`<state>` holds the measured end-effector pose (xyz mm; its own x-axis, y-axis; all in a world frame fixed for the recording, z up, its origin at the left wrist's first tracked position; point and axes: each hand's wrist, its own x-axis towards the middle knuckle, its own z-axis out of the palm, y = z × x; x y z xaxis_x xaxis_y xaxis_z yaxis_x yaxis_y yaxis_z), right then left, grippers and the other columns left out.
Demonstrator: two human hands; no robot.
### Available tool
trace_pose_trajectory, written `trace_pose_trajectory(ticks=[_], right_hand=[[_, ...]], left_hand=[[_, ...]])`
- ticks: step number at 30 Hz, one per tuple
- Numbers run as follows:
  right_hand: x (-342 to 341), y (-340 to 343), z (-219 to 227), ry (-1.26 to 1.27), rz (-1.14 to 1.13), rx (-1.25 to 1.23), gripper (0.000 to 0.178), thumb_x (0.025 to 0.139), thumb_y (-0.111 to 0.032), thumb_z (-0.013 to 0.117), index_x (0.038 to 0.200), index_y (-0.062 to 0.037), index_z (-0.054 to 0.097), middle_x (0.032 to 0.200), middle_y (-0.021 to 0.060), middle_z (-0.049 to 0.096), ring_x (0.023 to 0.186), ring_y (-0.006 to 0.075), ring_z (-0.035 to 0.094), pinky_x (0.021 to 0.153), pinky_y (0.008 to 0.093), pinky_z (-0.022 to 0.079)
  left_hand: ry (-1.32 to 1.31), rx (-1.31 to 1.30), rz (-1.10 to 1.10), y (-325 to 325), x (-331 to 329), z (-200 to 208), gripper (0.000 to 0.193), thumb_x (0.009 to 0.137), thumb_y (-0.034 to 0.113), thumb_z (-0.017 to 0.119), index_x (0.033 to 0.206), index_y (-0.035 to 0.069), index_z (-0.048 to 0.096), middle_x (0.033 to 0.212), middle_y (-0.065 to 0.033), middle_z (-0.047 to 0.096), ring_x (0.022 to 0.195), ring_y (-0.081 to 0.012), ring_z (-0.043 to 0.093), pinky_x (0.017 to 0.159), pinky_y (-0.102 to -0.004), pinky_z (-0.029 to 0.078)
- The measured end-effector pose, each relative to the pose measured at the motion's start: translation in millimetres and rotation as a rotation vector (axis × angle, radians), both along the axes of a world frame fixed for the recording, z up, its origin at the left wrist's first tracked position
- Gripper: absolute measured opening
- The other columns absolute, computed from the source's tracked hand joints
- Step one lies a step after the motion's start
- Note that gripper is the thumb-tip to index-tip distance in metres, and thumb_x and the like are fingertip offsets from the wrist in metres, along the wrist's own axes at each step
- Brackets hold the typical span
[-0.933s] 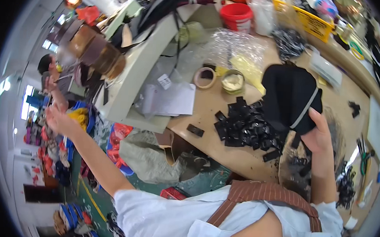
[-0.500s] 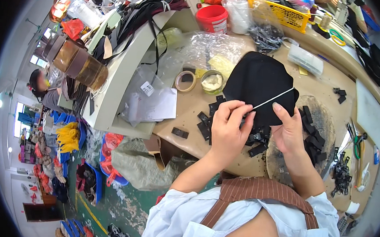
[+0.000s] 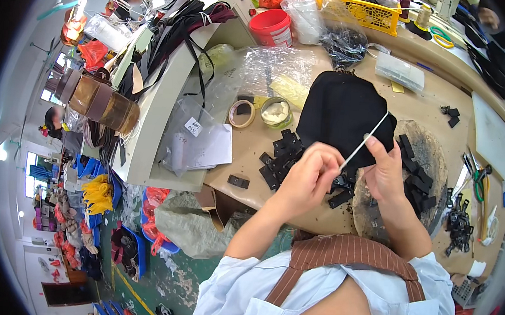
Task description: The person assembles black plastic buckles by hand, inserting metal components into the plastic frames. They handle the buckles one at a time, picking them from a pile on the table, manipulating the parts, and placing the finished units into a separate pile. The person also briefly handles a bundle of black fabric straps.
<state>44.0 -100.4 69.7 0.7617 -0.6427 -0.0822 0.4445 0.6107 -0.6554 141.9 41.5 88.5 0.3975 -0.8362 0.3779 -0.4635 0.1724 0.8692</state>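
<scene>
Between both hands is a black fabric piece, rounded in outline, lying partly on the bench. A thin white stick-like strip slants across it, rising to the right. My left hand is closed, its thumb and fingertips pinching the strip's lower end. My right hand grips the fabric's lower right edge, its thumb against the strip and its fingers hidden behind the cloth. Small black parts are heaped beside my left hand. More black pieces lie on a worn round board by my right hand.
A tape roll and an open tin stand left of the fabric. Farther back are a red bucket, a yellow basket and a clear plastic box. Green-handled scissors lie right. A large bottle is at left.
My left hand has shifted slightly down and right, still pinching the strip, which now slants more steeply. My right hand keeps its grip on the fabric. The whole view has turned a little.
</scene>
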Motion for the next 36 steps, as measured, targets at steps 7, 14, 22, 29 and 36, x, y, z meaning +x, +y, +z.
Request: trace_pose_trajectory(ticks=[7, 14, 22, 29, 36], right_hand=[[-11, -25, 6, -0.018, 0.051, -0.008, 0.04, 0.084, -0.014, 0.059, 0.12, 0.0016, 0.048, 0.11, 0.0093, 0.06, 0.099, 0.0182, 0.06, 0.09, 0.033, 0.049], [-18, -21, 10, -0.033, 0.195, -0.088, 0.045, 0.079, -0.009, 0.06, 0.121, 0.0023, 0.046, 0.11, 0.0115, 0.058, 0.098, 0.0195, 0.06, 0.085, 0.0338, 0.05], [-24, -18, -1, -0.095, 0.274, -0.112, 0.05, 0.075, -0.006, 0.064, 0.121, 0.0018, 0.045, 0.111, 0.0116, 0.058, 0.1, 0.0201, 0.06, 0.086, 0.0354, 0.051], [-16, -1, -4, -0.007, 0.229, -0.309, 0.053, 0.074, -0.002, 0.064, 0.123, 0.0002, 0.045, 0.109, 0.0074, 0.058, 0.101, 0.0164, 0.056, 0.09, 0.0311, 0.044], [-42, -32, -2, 0.13, 0.063, -0.451, 0.047, 0.083, -0.004, 0.054, 0.128, -0.0009, 0.042, 0.119, 0.0108, 0.051, 0.104, 0.0179, 0.053, 0.082, 0.0272, 0.046]], left_hand=[[-0.164, 0.259, 0.102, 35, 33, 24, 0.017, 0.083, 0.004, 0.062, 0.099, 0.003, 0.055, 0.058, -0.0012, 0.051, 0.05, -0.0073, 0.048, 0.048, -0.0222, 0.038], [-0.057, 0.036, 0.128, 32, 39, 20, 0.03, 0.078, 0.005, 0.069, 0.101, 0.002, 0.052, 0.069, -0.0001, 0.057, 0.058, -0.0036, 0.052, 0.052, -0.0183, 0.04], [0.756, -0.247, -0.001, -2, -6, -6, 0.071, 0.072, 0.005, 0.074, 0.129, 0.002, 0.032, 0.122, -0.0098, 0.047, 0.117, -0.0188, 0.045, 0.1, -0.0351, 0.037], [1.093, -0.209, 0.095, -4, -29, -11, 0.045, 0.08, -0.001, 0.065, 0.122, 0.002, 0.048, 0.114, -0.0063, 0.057, 0.106, -0.0152, 0.053, 0.091, -0.0309, 0.044], [0.96, -0.445, 0.342, 19, 64, 46, 0.039, 0.083, 0.015, 0.064, 0.117, 0.003, 0.051, 0.111, -0.011, 0.059, 0.101, -0.0245, 0.058, 0.086, -0.0405, 0.051]])
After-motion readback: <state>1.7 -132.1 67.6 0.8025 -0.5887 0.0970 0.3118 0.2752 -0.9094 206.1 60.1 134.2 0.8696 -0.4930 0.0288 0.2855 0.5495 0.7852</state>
